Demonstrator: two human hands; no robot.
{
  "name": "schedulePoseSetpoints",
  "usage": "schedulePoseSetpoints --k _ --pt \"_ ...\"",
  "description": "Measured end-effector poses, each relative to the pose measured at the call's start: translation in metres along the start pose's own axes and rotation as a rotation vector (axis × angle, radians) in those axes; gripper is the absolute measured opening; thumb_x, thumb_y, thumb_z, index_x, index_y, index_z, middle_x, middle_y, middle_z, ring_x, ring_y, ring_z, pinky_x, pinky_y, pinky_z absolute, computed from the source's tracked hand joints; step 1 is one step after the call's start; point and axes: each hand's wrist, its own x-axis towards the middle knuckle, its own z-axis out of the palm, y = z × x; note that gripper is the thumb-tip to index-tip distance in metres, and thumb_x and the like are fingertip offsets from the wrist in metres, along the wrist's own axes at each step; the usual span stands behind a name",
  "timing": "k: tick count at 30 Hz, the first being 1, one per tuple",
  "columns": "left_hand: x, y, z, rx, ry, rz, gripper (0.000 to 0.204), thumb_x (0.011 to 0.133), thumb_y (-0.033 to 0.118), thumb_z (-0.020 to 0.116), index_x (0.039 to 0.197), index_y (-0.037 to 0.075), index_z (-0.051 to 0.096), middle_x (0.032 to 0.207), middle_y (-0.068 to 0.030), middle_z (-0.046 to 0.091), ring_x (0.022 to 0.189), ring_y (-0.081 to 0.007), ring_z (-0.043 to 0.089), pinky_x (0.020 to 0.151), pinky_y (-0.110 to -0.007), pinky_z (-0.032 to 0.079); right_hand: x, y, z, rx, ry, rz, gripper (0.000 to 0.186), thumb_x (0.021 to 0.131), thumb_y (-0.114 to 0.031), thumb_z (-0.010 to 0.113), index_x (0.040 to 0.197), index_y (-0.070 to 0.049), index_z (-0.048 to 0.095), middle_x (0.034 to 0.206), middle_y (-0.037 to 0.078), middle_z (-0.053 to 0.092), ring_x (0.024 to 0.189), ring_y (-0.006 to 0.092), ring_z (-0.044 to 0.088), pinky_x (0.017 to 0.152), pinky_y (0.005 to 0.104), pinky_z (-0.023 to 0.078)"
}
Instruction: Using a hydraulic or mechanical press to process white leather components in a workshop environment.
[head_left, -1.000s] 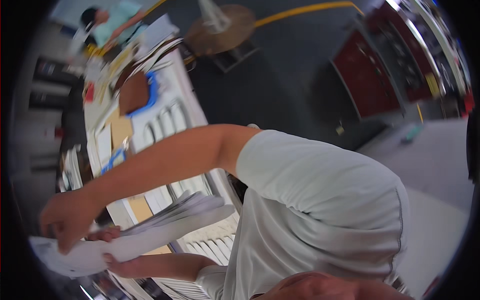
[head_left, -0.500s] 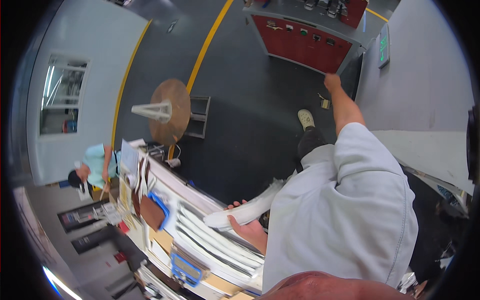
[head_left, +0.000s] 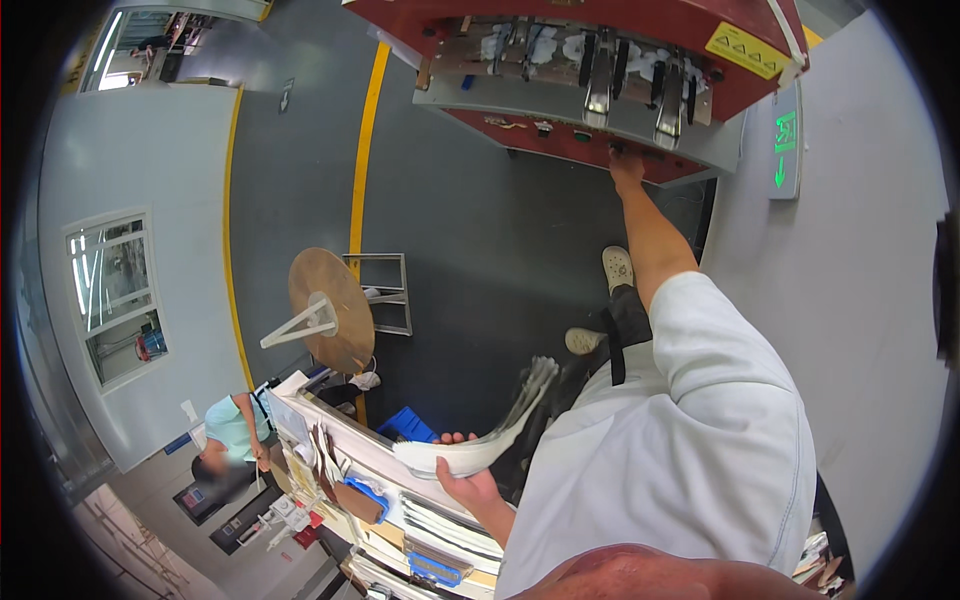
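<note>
A curved bundle of long white strips (head_left: 505,438) lies across my left hand (head_left: 470,485), whose thumb is on top and whose fingertips show along the far side. The far end of the bundle looks thin, frayed and partly see-through. My right arm reaches forward to the red front panel (head_left: 560,140) of a machine. There my right hand (head_left: 627,170) has its fingers closed at a dark knob (head_left: 615,150), to the right of a green button (head_left: 582,137). The fingertips are partly hidden.
Above the panel, the machine (head_left: 600,60) carries metal clamps and white pads. On the left, a workbench (head_left: 380,455) holds more white strips (head_left: 450,530) and blue trays. A round brown disc (head_left: 335,310) stands beyond it. A co-worker (head_left: 235,430) in light green bends over the bench's far end.
My view has shifted toward the machine, which now shows larger. My right hand has reached its panel knob. The white strips stay in my left hand, and a second shoe has come into view.
</note>
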Motion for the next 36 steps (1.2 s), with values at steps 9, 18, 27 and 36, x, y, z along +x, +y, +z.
schedulePoseSetpoints --k 9,18,27,36 --pt "0.116 0.012 0.15 0.06 -0.408 -0.186 0.05 0.076 0.03 0.054 0.118 0.005 0.042 0.1 -0.0122 0.05 0.095 -0.0281 0.049 0.094 -0.05 0.037 -0.043 -0.012 -0.029 0.971 -0.466 0.523 0.037 0.083 -0.041 0.058 0.11 -0.015 0.058 0.085 -0.001 0.062 0.062 0.0166 0.06 0.065 0.0377 0.049" --pt "0.274 0.015 0.279 0.205 -0.846 -0.231 0.054 0.08 0.022 0.049 0.124 -0.008 0.038 0.116 -0.0231 0.051 0.112 -0.0342 0.05 0.102 -0.047 0.035 -0.119 -0.183 -0.006 0.284 -0.033 -0.577 0.03 0.078 -0.022 0.058 0.104 -0.007 0.058 0.091 0.014 0.061 0.086 0.0354 0.059 0.072 0.0427 0.049" --pt "0.348 0.04 0.371 0.52 -1.249 -0.335 0.049 0.087 0.008 0.051 0.131 -0.004 0.032 0.115 -0.0216 0.054 0.103 -0.032 0.057 0.093 -0.042 0.044 -0.057 -0.31 0.066 -0.076 0.197 -0.256 0.053 0.087 -0.042 0.045 0.13 -0.011 0.041 0.132 0.015 0.043 0.116 0.0328 0.047 0.091 0.0414 0.045" --pt "0.36 0.048 0.416 0.401 -1.133 -0.295 0.063 0.083 0.004 0.062 0.137 0.001 0.028 0.134 -0.0096 0.041 0.122 -0.0216 0.042 0.102 -0.036 0.034 -0.118 -0.273 -0.017 0.228 -0.729 0.101 0.023 0.087 -0.023 0.043 0.091 -0.005 0.056 0.077 0.008 0.059 0.064 0.0174 0.06 0.055 0.0306 0.052"
